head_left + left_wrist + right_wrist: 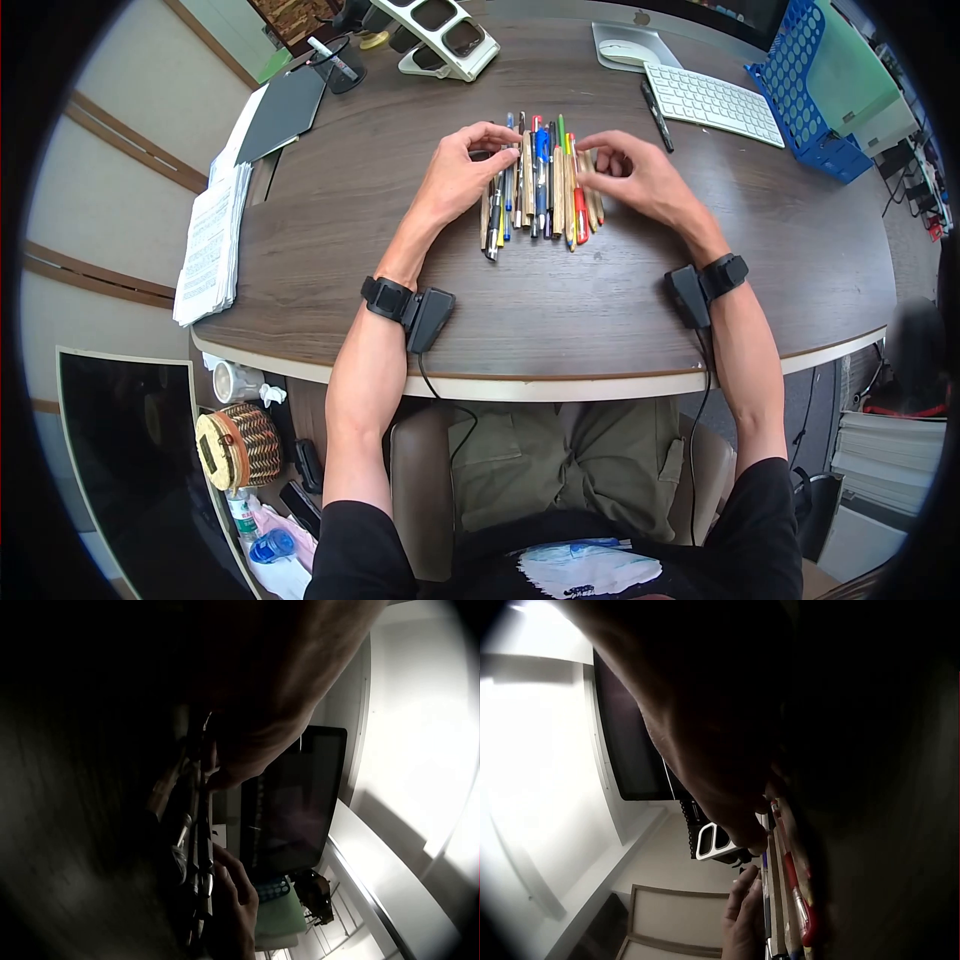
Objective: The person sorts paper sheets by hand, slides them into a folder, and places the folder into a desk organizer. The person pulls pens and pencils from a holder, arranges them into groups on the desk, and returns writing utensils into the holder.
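Head view's decently bright with fairly even light, but the lens bends hard: the desk's (pixel 340 250) front edge bows into a curve and the frame corners go black. Right hand (pixel 640 175) looks a touch smeared, and a dark shape (pixel 915 345) past the desk's right edge is just blur. Both wrist views are super dim (seriously murky), desk nearly black, while the pale background (pixel 431 750) blows out to white. Pens (pixel 810 930) look soft, half-lost in shadow.

Pens and pencils (pixel 542 185) on the desk (pixel 590 305), papers (pixel 212 245) to their left (keyboard (pixel 713 101) behind, to the right)
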### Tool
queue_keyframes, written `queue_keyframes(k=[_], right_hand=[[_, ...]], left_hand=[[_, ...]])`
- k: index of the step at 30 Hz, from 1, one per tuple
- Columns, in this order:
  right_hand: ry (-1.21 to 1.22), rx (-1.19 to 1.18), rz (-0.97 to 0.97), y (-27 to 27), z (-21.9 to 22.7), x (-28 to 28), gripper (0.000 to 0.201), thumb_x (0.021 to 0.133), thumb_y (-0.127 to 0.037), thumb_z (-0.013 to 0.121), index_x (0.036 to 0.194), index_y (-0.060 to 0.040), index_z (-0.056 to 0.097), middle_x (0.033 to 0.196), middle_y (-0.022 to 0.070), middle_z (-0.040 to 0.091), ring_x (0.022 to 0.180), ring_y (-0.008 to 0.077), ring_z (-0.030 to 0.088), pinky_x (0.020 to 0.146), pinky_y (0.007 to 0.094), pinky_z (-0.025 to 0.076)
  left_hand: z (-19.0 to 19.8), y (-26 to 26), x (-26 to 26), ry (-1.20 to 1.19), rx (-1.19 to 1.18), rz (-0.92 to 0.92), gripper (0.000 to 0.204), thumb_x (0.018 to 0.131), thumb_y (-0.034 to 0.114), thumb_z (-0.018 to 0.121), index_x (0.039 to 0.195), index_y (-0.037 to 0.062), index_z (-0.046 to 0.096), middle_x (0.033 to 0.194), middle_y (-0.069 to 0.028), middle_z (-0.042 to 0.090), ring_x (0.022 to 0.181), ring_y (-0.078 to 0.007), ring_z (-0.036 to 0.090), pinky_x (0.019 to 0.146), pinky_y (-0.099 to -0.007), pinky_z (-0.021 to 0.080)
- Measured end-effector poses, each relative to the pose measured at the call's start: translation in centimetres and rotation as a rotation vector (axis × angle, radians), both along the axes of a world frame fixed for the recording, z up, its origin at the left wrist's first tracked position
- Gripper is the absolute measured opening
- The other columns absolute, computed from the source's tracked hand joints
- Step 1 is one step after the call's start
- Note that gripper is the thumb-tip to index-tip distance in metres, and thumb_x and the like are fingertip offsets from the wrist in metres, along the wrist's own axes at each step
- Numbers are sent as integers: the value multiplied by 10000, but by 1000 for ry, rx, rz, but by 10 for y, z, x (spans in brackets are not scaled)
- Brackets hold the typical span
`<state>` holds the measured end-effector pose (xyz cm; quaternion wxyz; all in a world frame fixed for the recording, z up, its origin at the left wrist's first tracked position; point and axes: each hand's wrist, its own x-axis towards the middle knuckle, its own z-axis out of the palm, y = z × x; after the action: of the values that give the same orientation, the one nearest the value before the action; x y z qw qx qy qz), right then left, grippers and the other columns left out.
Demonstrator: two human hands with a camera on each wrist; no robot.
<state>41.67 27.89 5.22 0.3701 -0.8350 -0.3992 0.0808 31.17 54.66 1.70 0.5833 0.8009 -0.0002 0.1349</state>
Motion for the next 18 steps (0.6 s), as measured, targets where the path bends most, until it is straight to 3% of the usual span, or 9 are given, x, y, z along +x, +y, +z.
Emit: queue_keyframes(k=[2, 9, 12, 18], right_hand=[[-72, -78, 67, 2, 7, -9, 621, 856, -349, 884, 1389, -89, 701, 899, -17, 524, 798, 126, 466, 700, 298, 418], [-40, -51, 95, -3, 1, 0, 718, 844, -374, 856, 1476, -111, 639, 921, 3, 511, 813, 146, 462, 723, 316, 425], [-24, -60, 85, -4, 0, 0, 638, 860, -342, 816, 1438, -119, 666, 918, 4, 512, 808, 151, 463, 725, 311, 425], [-84, -48, 90, -4, -1, 5, 369, 889, -283, 771, 1206, -95, 749, 895, -1, 501, 774, 137, 430, 705, 306, 411]], left_hand=[[-2, 1, 1, -17, 26, 3, 246, 995, 148, 757, 1216, 40, 761, 1160, -63, 762, 1124, -156, 692, 1067, -336, 518], [-2, 0, 1, -1, -8, -3, 243, 995, 139, 756, 1214, 32, 762, 1154, -63, 763, 1111, -144, 690, 1028, -312, 529], [-2, -1, 1, -2, 7, 0, 243, 995, 139, 755, 1214, 33, 763, 1150, -64, 765, 1108, -144, 691, 1028, -311, 530], [-3, 0, 1, -2, 20, 8, 239, 996, 141, 754, 1208, 31, 765, 1151, -65, 766, 1104, -150, 694, 1036, -320, 528]])
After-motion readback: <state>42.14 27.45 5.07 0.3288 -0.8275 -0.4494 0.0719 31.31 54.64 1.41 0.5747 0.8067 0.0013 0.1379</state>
